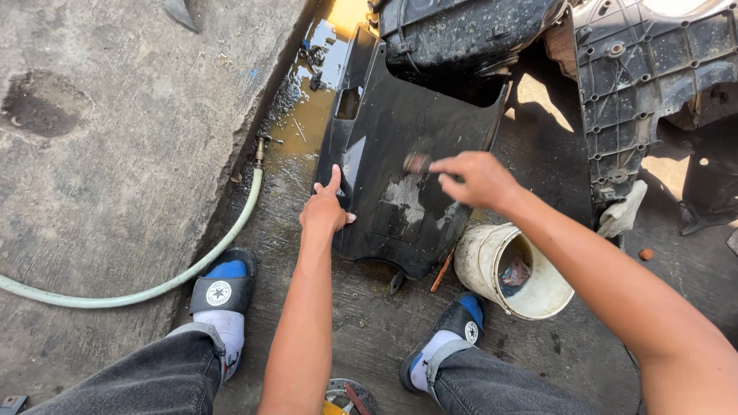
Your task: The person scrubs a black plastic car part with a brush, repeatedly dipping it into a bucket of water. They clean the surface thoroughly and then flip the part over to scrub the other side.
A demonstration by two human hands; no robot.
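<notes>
- Black plastic panel (407, 146): lies flat on the wet ground directly under both hands, its surface wet, with a pale soapy patch just below the right hand.
- Right hand (475, 178): fingers pinched around a small brush or pad (417, 163), which is blurred; it sits against the panel face.
- Left hand (324, 209): fingers spread, palm pressed on the panel's left edge, grasping nothing.
- White bucket (492, 265): tipped on its side just below the right forearm, beside the panel's lower right corner.
- Pale hose (192, 265): runs well to the left of the left hand, its brass end near a yellowish puddle (307, 115).
- More dark ribbed parts (653, 69): beyond the right hand.
</notes>
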